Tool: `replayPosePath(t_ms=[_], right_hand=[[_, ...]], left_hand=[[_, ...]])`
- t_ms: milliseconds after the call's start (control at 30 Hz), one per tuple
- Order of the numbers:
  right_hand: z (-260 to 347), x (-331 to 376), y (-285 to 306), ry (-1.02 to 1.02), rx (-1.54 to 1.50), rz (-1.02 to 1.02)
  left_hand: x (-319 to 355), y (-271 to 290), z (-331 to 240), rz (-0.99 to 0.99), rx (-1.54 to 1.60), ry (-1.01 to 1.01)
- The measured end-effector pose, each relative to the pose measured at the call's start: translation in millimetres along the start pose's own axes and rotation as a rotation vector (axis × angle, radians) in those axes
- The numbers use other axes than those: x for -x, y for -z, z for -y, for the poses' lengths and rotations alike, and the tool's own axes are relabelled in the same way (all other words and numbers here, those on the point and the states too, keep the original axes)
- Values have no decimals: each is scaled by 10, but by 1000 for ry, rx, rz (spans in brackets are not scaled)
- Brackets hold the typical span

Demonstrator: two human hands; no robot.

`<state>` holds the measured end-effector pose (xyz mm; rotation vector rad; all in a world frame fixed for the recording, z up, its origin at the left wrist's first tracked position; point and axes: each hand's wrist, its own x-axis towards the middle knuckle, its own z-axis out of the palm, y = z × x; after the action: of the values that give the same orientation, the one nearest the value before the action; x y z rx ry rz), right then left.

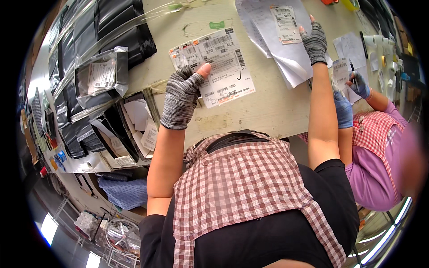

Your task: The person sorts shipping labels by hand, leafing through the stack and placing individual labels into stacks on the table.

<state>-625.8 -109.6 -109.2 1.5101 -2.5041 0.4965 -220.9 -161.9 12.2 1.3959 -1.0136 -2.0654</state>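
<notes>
While my left grip point(181, 98) pinches the lower left part of some white label sheets point(228, 67), thumb on top and fingers tucked beneath, the sheets lie tilted over the pale surface point(268, 111) in front of me. They overlap, and the front one bears barcodes, small boxes of print and a handwritten tick near its right side. A grey striped fingerless glove covers each of my palms, leaving the fingertips bare.

My right grip point(315, 42) is reached out farther ahead, its thumb at the right edge of a small white label point(286, 24) and one finger pointing up just beside it. I cannot tell whether it has closed on that label or only touches it. The label rests on larger white papers point(290, 67), loosely stacked, with their near edge curling.

To my left, a clear plastic packet point(102, 73) with a printed slip inside lies on black packages point(82, 35). Nearer to me, dark open boxes point(114, 138) hold paper slips. A green scrap point(216, 25) sits on the surface just beyond my label sheets.

On my right, a co-worker in blue gloves holds a black pen point(352, 67) in one hand, near a small printed slip point(340, 73). Beyond them stand white rolls point(380, 42), and a black marker point(363, 44) lies near these.
</notes>
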Motion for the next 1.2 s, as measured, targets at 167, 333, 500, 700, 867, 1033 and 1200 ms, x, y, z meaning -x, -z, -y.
replayPosePath(t_ms=[167, 333, 500, 700, 867, 1033, 1200], right_hand=[[-128, 242, -44, -10, 135, 12], [181, 437, -104, -152, 130, -41], [314, 468, -119, -317, 88, -21], [386, 443, -113, -380, 84, -50], [365, 434, -106, -391, -31, -49], [355, 412, -139, -381, -70, -83], [333, 390, -157, -363, -20, -106]], left_hand=[[-68, 47, 116, -17, -103, 5], [-22, 79, 200, 54, 69, -78], [-77, 116, 304, 86, 54, -31], [-25, 26, 292, 111, -2, -20], [-32, 37, 357, 113, -55, -41], [-17, -3, 350, 98, -79, -41], [-15, 2, 358, 93, -110, -44]])
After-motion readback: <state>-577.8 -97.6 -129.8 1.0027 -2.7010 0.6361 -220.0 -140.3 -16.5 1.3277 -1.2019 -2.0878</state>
